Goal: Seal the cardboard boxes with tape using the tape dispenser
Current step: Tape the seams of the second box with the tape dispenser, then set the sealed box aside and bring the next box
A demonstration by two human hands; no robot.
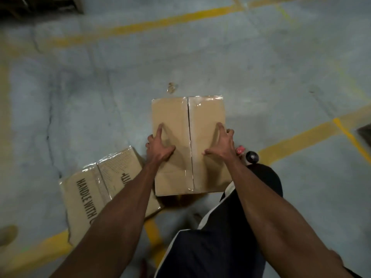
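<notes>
A plain cardboard box (206, 117) is in the middle of the view, its two top flaps closed along a dark centre seam. Shiny clear tape shows at its far edge. My left hand (159, 146) grips the box's left side, thumb and forefinger spread on the top and the other fingers curled over the edge. My right hand (221, 145) grips the right side the same way. Just right of my right hand, a red and black object (246, 153), likely the tape dispenser, lies low and is partly hidden.
A second box (94, 189) printed "HANDLE WITH" lies tilted on the grey concrete floor at lower left, clear tape across it. A scrap of tape (171, 87) lies beyond the held box. Yellow floor lines (301, 137) cross the floor. My dark-trousered leg (220, 237) is below.
</notes>
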